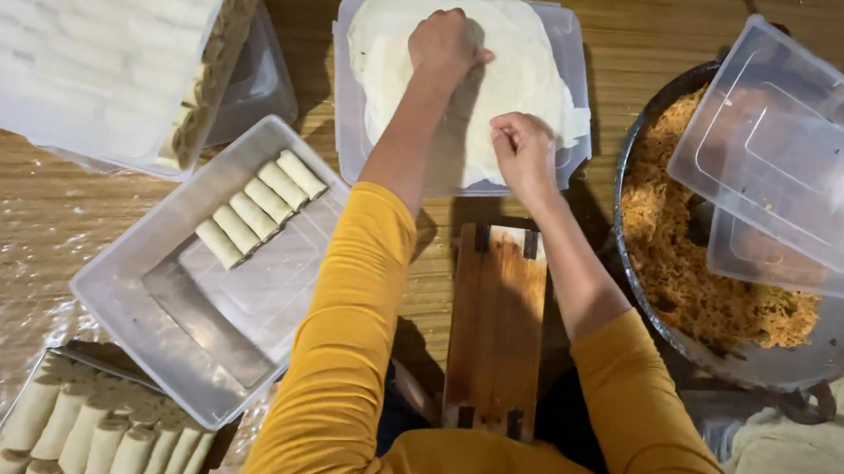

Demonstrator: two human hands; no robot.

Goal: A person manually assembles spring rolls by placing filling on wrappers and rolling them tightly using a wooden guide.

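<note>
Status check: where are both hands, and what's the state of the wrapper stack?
Left hand flat on wrapper stack; right hand pinching its near edge. Stack sits on upturned container. Wooden board bare; nothing in the way.

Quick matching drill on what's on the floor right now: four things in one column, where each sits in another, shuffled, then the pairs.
Things
1. wrapper stack
2. shredded filling
3. wooden board
4. five rolls

Places
A. in the round metal pan, right
B. in the open clear tray, left
C. under both hands, left hand and right hand
D. between the person's forearms, nearest the body

Pairs: 1-C, 2-A, 3-D, 4-B
</note>
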